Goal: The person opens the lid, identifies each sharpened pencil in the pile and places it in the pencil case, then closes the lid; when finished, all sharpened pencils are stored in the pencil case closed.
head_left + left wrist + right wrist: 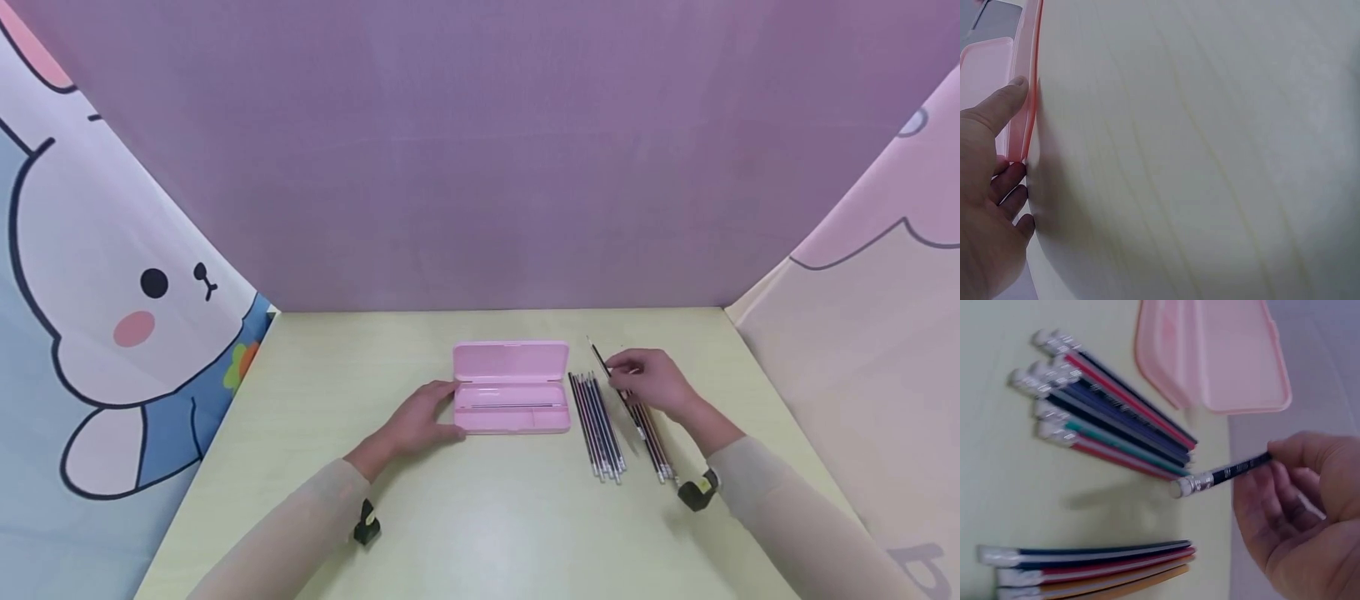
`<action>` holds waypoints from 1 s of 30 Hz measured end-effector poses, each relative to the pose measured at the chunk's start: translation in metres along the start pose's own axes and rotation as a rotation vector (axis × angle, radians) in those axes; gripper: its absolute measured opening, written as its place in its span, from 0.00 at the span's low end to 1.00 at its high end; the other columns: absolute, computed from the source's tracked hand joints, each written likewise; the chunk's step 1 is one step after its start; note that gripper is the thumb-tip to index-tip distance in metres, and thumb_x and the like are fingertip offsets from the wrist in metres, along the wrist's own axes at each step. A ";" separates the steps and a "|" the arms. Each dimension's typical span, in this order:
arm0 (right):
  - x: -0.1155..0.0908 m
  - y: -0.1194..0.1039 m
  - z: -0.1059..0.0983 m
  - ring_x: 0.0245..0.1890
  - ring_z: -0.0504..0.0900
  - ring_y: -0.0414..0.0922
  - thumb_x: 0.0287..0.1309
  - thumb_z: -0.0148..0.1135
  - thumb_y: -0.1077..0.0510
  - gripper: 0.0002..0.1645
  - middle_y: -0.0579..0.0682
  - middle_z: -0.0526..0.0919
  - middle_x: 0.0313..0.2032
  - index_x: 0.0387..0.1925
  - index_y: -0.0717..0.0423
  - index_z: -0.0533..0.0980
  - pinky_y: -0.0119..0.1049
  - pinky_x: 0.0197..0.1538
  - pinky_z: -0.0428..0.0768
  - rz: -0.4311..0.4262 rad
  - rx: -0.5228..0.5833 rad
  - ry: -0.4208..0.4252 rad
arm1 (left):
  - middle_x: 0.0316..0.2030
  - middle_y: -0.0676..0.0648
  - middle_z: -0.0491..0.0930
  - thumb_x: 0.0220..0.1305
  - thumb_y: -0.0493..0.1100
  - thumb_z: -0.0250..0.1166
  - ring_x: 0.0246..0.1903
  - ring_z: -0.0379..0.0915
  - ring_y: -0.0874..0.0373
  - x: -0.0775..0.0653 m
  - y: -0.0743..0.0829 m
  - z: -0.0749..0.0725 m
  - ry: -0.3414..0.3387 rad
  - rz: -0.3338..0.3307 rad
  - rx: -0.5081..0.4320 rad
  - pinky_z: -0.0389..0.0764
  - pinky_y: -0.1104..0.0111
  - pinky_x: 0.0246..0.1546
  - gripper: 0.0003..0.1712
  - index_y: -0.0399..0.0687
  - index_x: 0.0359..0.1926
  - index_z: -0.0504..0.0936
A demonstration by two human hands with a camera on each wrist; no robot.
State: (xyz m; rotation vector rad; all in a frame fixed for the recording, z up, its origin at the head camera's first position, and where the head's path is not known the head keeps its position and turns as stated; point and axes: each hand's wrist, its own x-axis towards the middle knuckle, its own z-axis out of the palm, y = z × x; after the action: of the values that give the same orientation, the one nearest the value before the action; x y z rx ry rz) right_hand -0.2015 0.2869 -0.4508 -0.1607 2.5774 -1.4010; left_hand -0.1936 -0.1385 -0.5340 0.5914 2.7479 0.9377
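Note:
A pink pencil case [510, 363] stands open on the table, and one pencil [510, 406] lies lengthwise inside it. My left hand [418, 421] holds the case at its left end. In the left wrist view the thumb [1007, 103] lies on the front wall, with the other fingers bent at the end. To the right of the case, my right hand [652, 385] pinches a dark pencil [1235, 470] between thumb and fingers. Its silver ferrule and white eraser point toward me, and its tip points away.
Between the case and my right hand lies a group of several pencils [598, 433]. A smaller group of pencils [657, 450], in dark, red and orange, lies partly under my right hand. A purple panel [495, 167] rises behind the table [480, 517], with printed cloths at both sides.

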 end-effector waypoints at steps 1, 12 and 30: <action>0.001 -0.004 0.000 0.36 0.85 0.50 0.64 0.67 0.63 0.23 0.62 0.84 0.44 0.58 0.69 0.78 0.45 0.35 0.90 -0.016 0.012 -0.005 | 0.71 0.45 0.71 0.56 0.59 0.77 0.72 0.64 0.46 0.000 0.000 0.000 0.001 -0.001 0.002 0.65 0.49 0.75 0.53 0.48 0.77 0.64; 0.026 -0.037 0.017 0.42 0.84 0.53 0.66 0.64 0.63 0.20 0.60 0.85 0.44 0.58 0.63 0.79 0.50 0.41 0.90 -0.110 0.030 -0.146 | 0.71 0.46 0.72 0.56 0.58 0.78 0.72 0.65 0.46 0.001 -0.002 0.000 0.010 0.016 -0.013 0.66 0.49 0.74 0.53 0.49 0.77 0.65; 0.068 -0.054 0.089 0.46 0.84 0.44 0.63 0.67 0.67 0.14 0.50 0.88 0.48 0.48 0.55 0.87 0.36 0.49 0.85 -0.336 -0.133 -0.244 | 0.71 0.45 0.71 0.55 0.59 0.78 0.72 0.64 0.45 0.001 0.002 -0.001 0.003 -0.002 -0.024 0.66 0.48 0.74 0.54 0.48 0.78 0.64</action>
State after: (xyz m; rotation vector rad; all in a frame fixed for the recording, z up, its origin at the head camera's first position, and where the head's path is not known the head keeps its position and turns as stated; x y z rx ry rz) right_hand -0.2472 0.1721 -0.4608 -0.7673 2.5155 -1.2133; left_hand -0.1937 -0.1374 -0.5323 0.5841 2.7350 0.9705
